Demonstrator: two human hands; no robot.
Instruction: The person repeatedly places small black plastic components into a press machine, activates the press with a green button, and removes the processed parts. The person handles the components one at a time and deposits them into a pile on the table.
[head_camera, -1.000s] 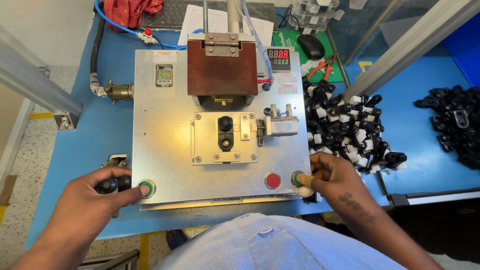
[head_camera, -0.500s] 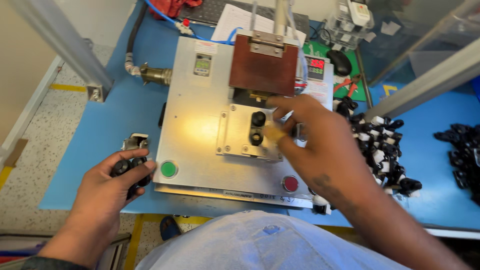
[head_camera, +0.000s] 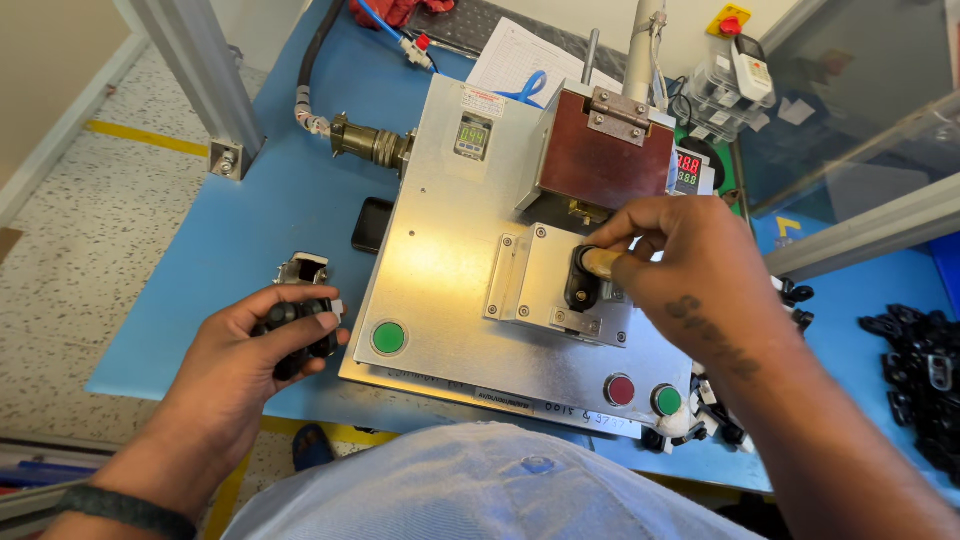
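Note:
My right hand (head_camera: 680, 265) reaches over the metal press machine (head_camera: 450, 270) and pinches a small black plastic part (head_camera: 582, 278) sitting on the raised fixture block (head_camera: 530, 280) under the brown press head (head_camera: 605, 160). Thumb and fingers close around the part's top. My left hand (head_camera: 255, 355) rests at the machine's left edge, curled around several small black parts (head_camera: 295, 325), next to a small metal piece (head_camera: 302, 268) on the blue table (head_camera: 250, 200).
A green button (head_camera: 388, 337) sits at the plate's front left, a red button (head_camera: 620, 389) and another green button (head_camera: 666, 400) at the front right. Heaps of black parts (head_camera: 920, 355) lie on the right. A cable connector (head_camera: 365, 145) enters the machine's left side.
My right hand left the front-right green button and moved up onto the fixture, taking hold of the black part. My left hand came off the left green button and stays beside the plate.

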